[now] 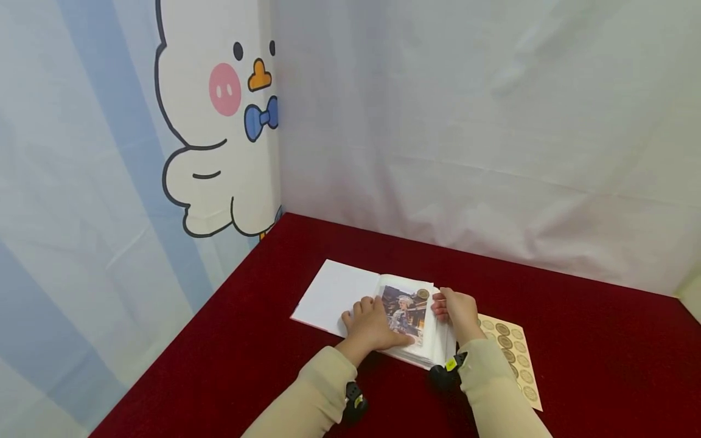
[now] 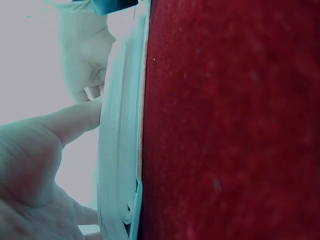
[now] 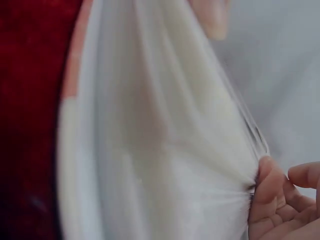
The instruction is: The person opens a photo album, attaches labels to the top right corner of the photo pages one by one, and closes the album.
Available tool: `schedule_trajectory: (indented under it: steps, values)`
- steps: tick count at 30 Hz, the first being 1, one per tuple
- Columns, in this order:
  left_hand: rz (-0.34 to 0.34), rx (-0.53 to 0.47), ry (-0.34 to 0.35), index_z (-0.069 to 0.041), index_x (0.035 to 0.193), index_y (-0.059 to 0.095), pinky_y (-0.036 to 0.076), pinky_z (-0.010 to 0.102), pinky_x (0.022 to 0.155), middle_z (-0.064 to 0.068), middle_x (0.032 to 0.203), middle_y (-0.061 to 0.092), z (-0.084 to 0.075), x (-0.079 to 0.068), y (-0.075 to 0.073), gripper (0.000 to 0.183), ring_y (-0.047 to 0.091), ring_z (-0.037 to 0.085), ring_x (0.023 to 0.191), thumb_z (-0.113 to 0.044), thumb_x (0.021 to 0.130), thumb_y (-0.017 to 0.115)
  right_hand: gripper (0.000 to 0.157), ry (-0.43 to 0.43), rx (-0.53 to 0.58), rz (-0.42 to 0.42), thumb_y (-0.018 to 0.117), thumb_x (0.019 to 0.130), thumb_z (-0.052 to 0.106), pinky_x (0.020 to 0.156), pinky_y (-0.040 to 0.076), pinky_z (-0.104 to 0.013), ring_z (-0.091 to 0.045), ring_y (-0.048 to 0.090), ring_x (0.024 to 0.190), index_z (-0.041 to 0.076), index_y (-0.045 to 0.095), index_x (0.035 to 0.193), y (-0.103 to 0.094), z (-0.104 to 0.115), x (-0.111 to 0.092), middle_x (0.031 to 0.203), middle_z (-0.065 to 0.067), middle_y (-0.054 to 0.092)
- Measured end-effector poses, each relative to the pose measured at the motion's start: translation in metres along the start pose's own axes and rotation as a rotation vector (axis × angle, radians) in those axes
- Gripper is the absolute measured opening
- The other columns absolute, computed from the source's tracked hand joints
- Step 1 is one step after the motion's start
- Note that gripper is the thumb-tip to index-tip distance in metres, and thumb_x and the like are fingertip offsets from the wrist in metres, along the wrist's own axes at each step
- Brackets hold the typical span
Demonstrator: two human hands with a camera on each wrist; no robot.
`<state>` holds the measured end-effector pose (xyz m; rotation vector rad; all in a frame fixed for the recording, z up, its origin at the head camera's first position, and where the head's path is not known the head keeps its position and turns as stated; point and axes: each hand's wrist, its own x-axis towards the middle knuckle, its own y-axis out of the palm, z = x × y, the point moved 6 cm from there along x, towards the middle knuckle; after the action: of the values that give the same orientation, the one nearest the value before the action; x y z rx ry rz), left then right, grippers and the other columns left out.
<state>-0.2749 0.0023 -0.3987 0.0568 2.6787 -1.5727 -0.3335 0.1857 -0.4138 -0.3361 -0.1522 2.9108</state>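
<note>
An open photo album (image 1: 339,292) lies on the table, its white inner cover to the left and a stack of pocket pages to the right. The top page holds a photo (image 1: 402,310) of a person in a light hat. A round gold sticker (image 1: 423,293) sits at that photo's upper right corner. My left hand (image 1: 369,325) rests spread on the page, thumb near its lower edge. At the page's right edge, my right hand (image 1: 457,310) pinches the clear pocket page (image 3: 200,175) with curled fingers, and the film puckers there.
A beige sheet of round stickers (image 1: 512,359) lies right of the album, partly behind the right forearm. Dark red cloth covers the table (image 1: 246,340). A white curtain (image 1: 465,121) hangs behind, and a cartoon-printed curtain (image 1: 219,170) stands at the left.
</note>
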Motion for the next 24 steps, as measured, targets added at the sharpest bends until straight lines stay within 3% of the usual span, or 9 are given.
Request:
schedule_trajectory:
  steps: [5, 14, 24]
  values:
    - [-0.003, -0.03, 0.015, -0.002, 0.14, 0.037, 0.027, 0.052, 0.091, 0.018, 0.129, 0.04, 0.002, 0.0, 0.001, 0.102, 0.036, 0.034, 0.119, -0.056, 0.063, 0.078, 0.03, 0.048, 0.08, 0.016, 0.045, 0.092, 0.013, 0.051, 0.049, -0.017, -0.007, 0.056, 0.054, -0.011, 0.059, 0.104, 0.0, -0.003, -0.007, 0.062, -0.002, 0.059]
    - [0.012, -0.085, 0.07, -0.004, 0.138, 0.042, 0.023, 0.054, 0.094, 0.02, 0.135, 0.038, 0.002, -0.003, -0.001, 0.089, 0.032, 0.035, 0.124, -0.052, 0.07, 0.074, 0.029, 0.083, 0.121, 0.014, 0.049, 0.09, 0.007, 0.055, 0.052, -0.02, -0.009, 0.058, 0.056, -0.014, 0.056, 0.11, -0.003, -0.006, -0.019, 0.066, -0.004, 0.06]
    - [0.061, -0.166, 0.103, -0.003, 0.139, 0.041, 0.016, 0.058, 0.101, 0.022, 0.142, 0.033, 0.006, -0.005, 0.0, 0.083, 0.026, 0.036, 0.131, -0.053, 0.077, 0.067, 0.03, 0.002, -0.01, 0.021, 0.063, 0.084, 0.001, 0.056, 0.05, -0.018, -0.007, 0.057, 0.059, -0.015, 0.058, 0.109, -0.006, -0.008, -0.03, 0.071, -0.003, 0.062]
